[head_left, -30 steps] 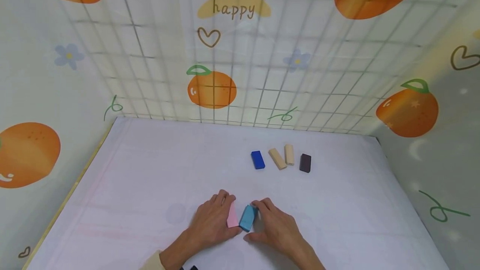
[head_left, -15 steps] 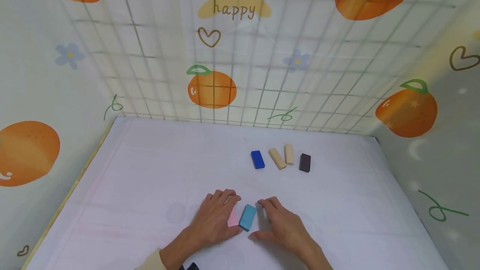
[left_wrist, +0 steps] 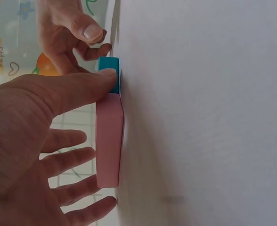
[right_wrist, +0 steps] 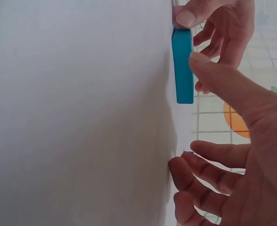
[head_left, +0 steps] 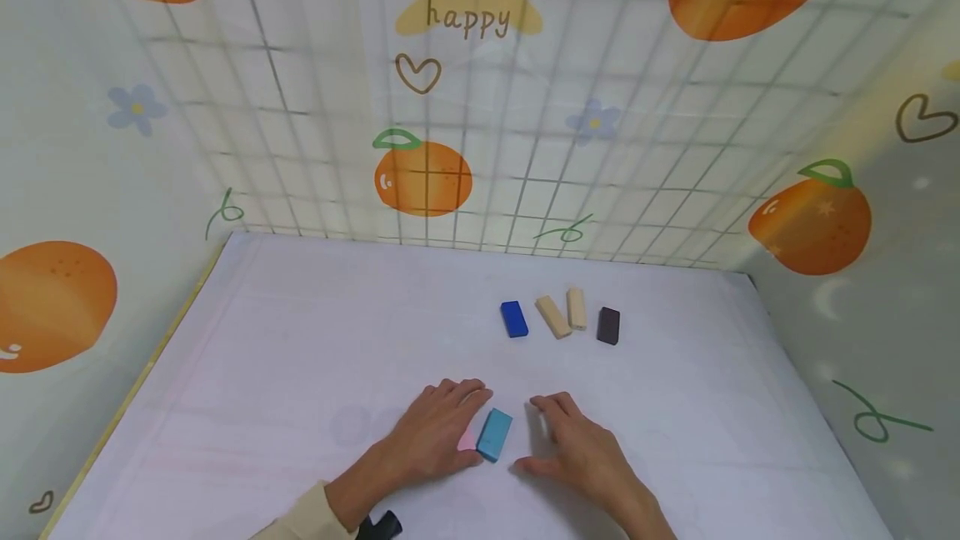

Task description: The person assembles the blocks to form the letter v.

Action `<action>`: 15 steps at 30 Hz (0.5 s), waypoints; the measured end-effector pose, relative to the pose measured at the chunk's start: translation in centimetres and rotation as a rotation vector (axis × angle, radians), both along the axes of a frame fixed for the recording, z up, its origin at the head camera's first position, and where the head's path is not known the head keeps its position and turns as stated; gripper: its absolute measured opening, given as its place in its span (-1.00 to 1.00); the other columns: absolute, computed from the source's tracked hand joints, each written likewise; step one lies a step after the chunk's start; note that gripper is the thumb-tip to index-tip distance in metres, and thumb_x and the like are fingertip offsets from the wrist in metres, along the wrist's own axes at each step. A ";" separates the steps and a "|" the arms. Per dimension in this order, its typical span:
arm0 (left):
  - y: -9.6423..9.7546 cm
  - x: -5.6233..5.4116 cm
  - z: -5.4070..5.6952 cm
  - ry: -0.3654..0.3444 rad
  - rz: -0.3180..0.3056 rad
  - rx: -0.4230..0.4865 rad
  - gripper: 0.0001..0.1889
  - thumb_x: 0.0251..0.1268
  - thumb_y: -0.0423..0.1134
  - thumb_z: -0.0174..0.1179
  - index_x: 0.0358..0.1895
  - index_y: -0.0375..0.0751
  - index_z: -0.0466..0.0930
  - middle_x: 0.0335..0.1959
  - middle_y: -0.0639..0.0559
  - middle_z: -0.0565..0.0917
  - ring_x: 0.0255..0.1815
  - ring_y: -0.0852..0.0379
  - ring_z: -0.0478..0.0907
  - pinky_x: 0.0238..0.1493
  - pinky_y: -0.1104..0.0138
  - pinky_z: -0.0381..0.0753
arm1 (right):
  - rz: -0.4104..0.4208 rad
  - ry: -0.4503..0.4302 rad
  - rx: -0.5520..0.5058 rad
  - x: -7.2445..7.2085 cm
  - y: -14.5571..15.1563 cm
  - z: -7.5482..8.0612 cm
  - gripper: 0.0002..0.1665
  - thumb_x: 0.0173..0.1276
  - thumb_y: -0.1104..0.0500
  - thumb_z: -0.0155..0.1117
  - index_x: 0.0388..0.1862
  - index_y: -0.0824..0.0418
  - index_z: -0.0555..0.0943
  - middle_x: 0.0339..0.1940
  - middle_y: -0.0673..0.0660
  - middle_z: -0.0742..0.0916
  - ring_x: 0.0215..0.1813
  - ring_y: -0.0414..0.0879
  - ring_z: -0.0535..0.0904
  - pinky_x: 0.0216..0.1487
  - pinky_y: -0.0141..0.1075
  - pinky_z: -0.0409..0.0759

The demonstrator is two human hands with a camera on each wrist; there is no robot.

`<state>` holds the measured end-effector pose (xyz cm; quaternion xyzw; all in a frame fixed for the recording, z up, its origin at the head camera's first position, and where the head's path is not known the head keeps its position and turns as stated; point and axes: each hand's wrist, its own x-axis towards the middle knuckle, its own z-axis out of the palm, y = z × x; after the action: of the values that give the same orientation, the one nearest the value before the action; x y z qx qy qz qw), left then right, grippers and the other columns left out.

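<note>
One teal block (head_left: 494,436) lies beside a pink block (head_left: 467,442) on the desk (head_left: 300,357), the right hand (head_left: 588,450), fingers spread, now farther off than a second ago, the left hand (head_left: 435,430), also spread, covering more pink.

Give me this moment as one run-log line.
Left hand: partly covering pink oblong block | right hand: apart from teal rectangular block | both blocks: on white tabletop

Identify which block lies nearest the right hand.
The teal block: it lies just beside the right hand, whereas the pink block is beyond it, partly hidden by the left hand, and the four other blocks lie farther back.
</note>
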<state>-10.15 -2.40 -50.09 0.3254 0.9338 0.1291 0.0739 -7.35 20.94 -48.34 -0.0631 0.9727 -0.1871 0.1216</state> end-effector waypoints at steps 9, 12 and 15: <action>0.5 -0.1 0.2 -0.057 -0.011 -0.021 -0.14 0.20 0.20 0.40 0.53 0.06 0.27 0.50 0.14 0.33 0.34 0.06 0.34 0.35 0.07 0.37 | -0.014 -0.010 -0.006 -0.1 0.1 -0.2 0.00 -0.10 -0.29 0.66 0.30 0.07 0.53 0.15 0.08 0.58 -0.22 -0.15 0.49 -0.10 -0.08 0.68; 0.7 -0.1 0.1 -0.048 -0.022 -0.012 -0.16 0.21 0.18 0.40 0.53 0.04 0.28 0.49 0.13 0.35 0.33 0.05 0.35 0.32 0.09 0.39 | -0.013 -0.010 -0.005 0.0 0.1 -0.2 0.00 -0.09 -0.30 0.66 0.30 0.06 0.53 0.16 0.08 0.57 -0.21 -0.14 0.50 -0.08 -0.09 0.68; 0.8 0.0 0.0 -0.034 -0.031 -0.017 -0.17 0.22 0.17 0.39 0.52 0.03 0.29 0.48 0.14 0.36 0.31 0.06 0.36 0.30 0.11 0.40 | -0.011 -0.012 -0.001 0.1 0.2 -0.3 0.00 -0.08 -0.31 0.64 0.31 0.05 0.52 0.16 0.08 0.57 -0.20 -0.13 0.50 -0.06 -0.09 0.68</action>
<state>-10.15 -1.62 -50.05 0.3370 0.9283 0.1256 0.0944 -7.22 21.17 -48.61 -0.0565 0.9723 -0.1885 0.1264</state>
